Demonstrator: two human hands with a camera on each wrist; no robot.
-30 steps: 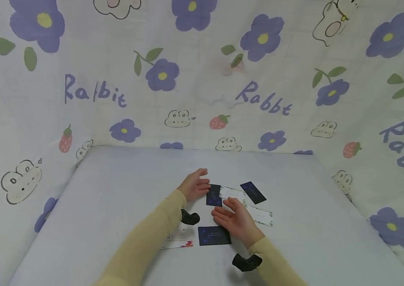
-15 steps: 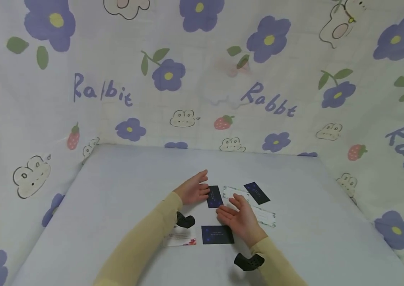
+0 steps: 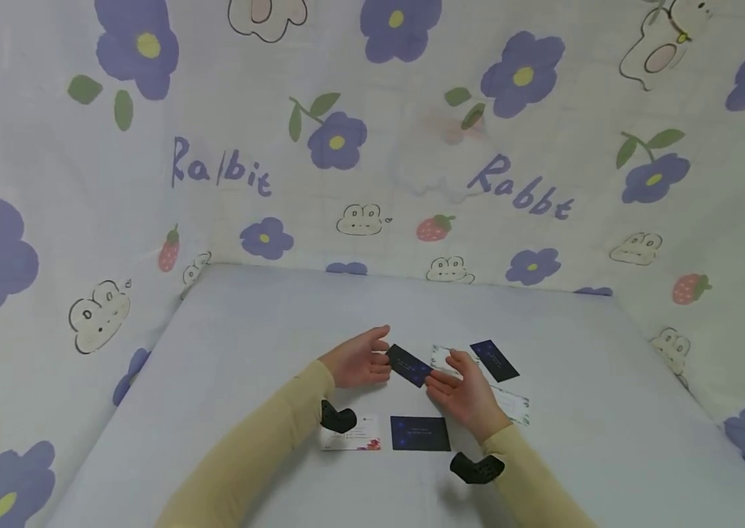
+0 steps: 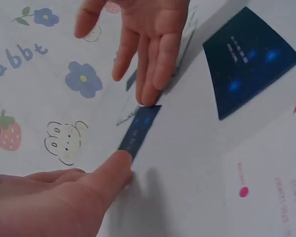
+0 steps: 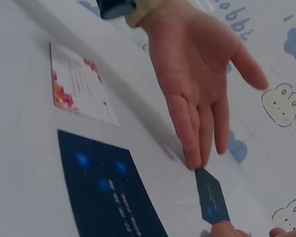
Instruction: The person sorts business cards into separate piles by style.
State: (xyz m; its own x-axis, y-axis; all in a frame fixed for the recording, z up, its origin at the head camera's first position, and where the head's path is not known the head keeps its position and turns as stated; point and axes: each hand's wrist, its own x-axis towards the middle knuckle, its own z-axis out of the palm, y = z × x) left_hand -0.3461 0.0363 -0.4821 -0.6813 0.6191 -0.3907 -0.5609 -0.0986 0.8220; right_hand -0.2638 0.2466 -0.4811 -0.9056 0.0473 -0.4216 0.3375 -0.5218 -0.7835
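Observation:
A small dark blue card (image 3: 408, 364) is raised off the table and tilted, held by its two short ends. My left hand (image 3: 356, 361) has straight fingers, and their tips press the card's left end. My right hand (image 3: 468, 389) also keeps straight fingers against the right end. In the left wrist view the card (image 4: 138, 129) stands edge-on between my left fingertip (image 4: 116, 165) and the right hand (image 4: 148, 44). In the right wrist view the left hand (image 5: 197, 84) touches the card's (image 5: 212, 197) upper corner.
On the grey table (image 3: 247, 330) lie another dark card (image 3: 420, 433), a white card with red flowers (image 3: 353, 434), a third dark card (image 3: 494, 360) and white cards (image 3: 514, 403) behind my right hand. Flower-printed cloth (image 3: 359, 161) walls the table on three sides.
The dark card lay flat by my left hand; now both hands' fingertips have closed on its ends and it is lifted and tilted. The right hand moved in toward it.

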